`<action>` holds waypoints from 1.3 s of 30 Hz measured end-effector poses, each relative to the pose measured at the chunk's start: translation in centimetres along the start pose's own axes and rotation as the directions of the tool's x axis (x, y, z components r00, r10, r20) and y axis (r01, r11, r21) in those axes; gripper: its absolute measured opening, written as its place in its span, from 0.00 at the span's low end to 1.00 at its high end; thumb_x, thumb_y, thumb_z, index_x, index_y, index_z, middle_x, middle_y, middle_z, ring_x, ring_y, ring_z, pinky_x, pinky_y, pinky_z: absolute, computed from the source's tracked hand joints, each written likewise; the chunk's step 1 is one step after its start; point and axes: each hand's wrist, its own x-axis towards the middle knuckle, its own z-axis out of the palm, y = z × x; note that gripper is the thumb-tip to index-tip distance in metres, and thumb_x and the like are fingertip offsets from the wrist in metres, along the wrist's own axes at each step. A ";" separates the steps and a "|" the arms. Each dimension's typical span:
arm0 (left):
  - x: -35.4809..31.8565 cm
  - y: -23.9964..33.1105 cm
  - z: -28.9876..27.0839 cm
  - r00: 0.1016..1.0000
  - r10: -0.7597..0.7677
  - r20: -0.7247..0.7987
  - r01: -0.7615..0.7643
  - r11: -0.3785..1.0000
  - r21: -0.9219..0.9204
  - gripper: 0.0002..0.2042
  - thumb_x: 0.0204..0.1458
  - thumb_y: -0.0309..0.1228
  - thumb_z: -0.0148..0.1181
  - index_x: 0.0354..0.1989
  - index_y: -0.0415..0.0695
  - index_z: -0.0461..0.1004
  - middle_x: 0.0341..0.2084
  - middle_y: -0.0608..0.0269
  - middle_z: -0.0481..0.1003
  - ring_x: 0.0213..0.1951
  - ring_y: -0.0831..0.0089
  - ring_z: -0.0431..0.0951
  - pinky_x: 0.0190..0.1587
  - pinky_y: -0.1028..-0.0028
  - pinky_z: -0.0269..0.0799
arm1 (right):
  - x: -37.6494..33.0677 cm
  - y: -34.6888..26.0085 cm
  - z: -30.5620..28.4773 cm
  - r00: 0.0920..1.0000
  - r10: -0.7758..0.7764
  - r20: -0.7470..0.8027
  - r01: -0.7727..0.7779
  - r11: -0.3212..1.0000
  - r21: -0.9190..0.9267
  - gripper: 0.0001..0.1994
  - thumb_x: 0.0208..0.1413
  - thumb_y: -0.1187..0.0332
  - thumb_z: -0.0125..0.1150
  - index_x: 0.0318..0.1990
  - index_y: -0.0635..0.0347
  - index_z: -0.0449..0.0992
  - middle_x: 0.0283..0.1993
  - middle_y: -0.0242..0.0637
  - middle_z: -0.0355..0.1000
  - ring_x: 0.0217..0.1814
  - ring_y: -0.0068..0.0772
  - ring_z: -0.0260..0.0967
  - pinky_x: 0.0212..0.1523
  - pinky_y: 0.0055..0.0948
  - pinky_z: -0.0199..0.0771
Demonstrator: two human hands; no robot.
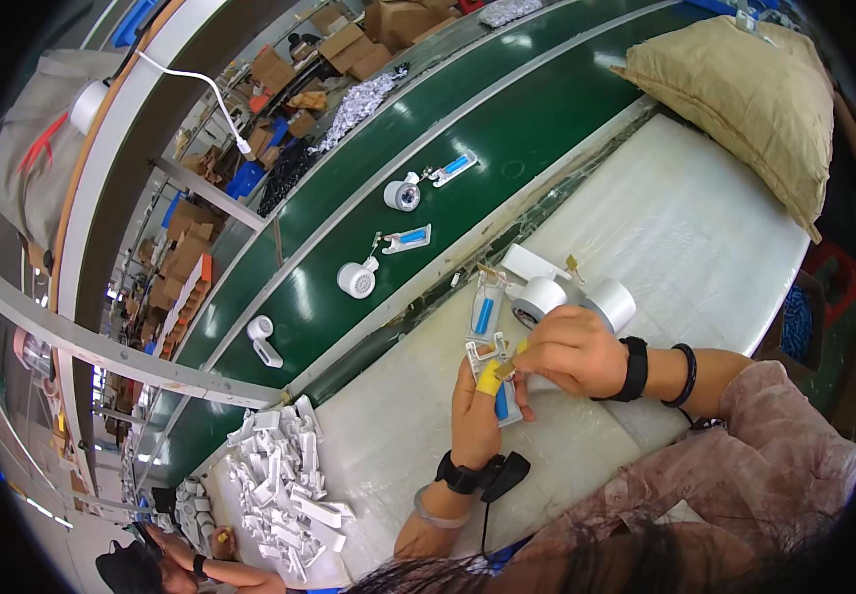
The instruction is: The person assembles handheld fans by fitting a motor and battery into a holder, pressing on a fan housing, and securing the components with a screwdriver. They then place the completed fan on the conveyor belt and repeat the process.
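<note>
Housing (514, 407) in the left hand (474, 424): white, bright blue cylinder (501, 402) in it. Finger wrap (489, 380) on that hand yellow. Right hand (578, 349): black wristband (634, 369), black bracelet (683, 376) further up. Left wrist: black strap (458, 476), pale bangle (440, 509). Round heads (542, 293) by the hands white, heap of plastic parts (274, 480) white too. From here the tabletop (685, 198) reads milky white, conveyor belt (299, 287) deep green with whitish glare streaks. Big sack (735, 104) plain tan. Person's shirt (774, 426) dusty pink, blotchy pattern. Cartons (347, 48) past the belt brown, hanging cable (212, 84) white, co-worker's cap (129, 571) black. Grey bag (27, 183), red ribbon (44, 144) on it.
</note>
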 end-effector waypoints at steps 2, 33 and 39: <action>-0.2 0.1 0.4 1.000 0.025 0.003 -0.026 0.999 0.023 0.15 0.59 0.28 0.40 0.54 0.40 0.57 0.32 0.58 0.68 0.27 0.74 0.71 0.23 0.74 0.74 | 0.1 0.0 -0.2 0.999 0.024 -0.030 -0.025 1.000 -0.020 0.12 0.39 0.74 0.62 0.35 0.55 0.75 0.31 0.31 0.72 0.32 0.32 0.71 0.35 0.30 0.70; -0.9 -0.7 0.6 0.955 0.249 0.160 -0.287 0.912 0.292 0.18 0.57 0.22 0.39 0.56 0.37 0.53 0.37 0.57 0.66 0.32 0.72 0.70 0.28 0.74 0.75 | -0.4 -0.5 0.0 0.998 0.055 -0.037 -0.054 0.998 0.009 0.12 0.37 0.74 0.64 0.34 0.51 0.77 0.33 0.30 0.69 0.34 0.32 0.69 0.36 0.28 0.69; -1.1 -0.8 1.3 0.962 0.258 0.090 -0.273 0.922 0.273 0.15 0.57 0.23 0.41 0.54 0.35 0.56 0.31 0.62 0.67 0.30 0.79 0.68 0.33 0.77 0.70 | -0.4 -0.4 -0.1 0.998 0.056 -0.040 -0.056 0.998 0.001 0.12 0.37 0.75 0.64 0.34 0.51 0.77 0.33 0.31 0.69 0.34 0.33 0.69 0.37 0.29 0.69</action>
